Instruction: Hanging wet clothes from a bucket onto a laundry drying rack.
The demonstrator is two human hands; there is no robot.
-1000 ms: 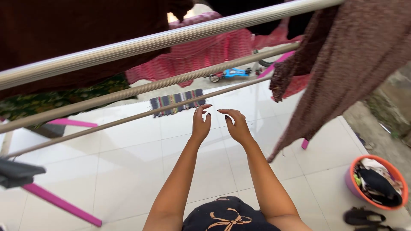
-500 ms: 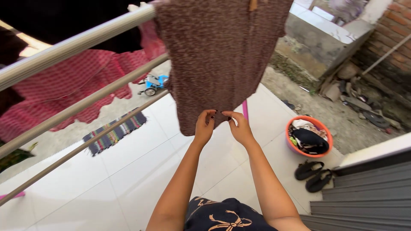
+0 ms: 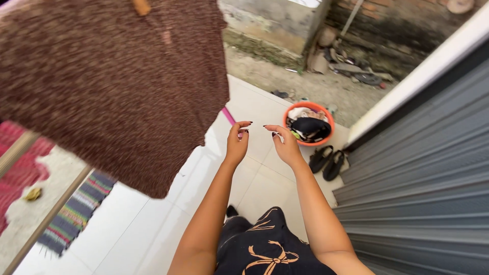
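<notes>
My left hand (image 3: 238,143) and my right hand (image 3: 285,144) are raised side by side in front of me, fingers loosely curled and apart, holding nothing. A brown speckled garment (image 3: 117,86) hangs to the left of my left hand, pinned at its top by a wooden peg (image 3: 141,6). Its edge is close to my left hand but not touching it. An orange basin (image 3: 309,124) with dark and light clothes in it stands on the white tiles just beyond my right hand.
A pair of dark sandals (image 3: 327,161) lies beside the basin. A grey corrugated shutter (image 3: 423,188) fills the right side. A drying-rack rail (image 3: 46,219) and a striped mat (image 3: 76,211) are at lower left. Rubble and a brick wall (image 3: 387,20) lie beyond the tiles.
The view has swung right from the rack rails toward the basin and shutter. Half a second ago my fingers touched the brown garment's lower edge; now both hands are off it.
</notes>
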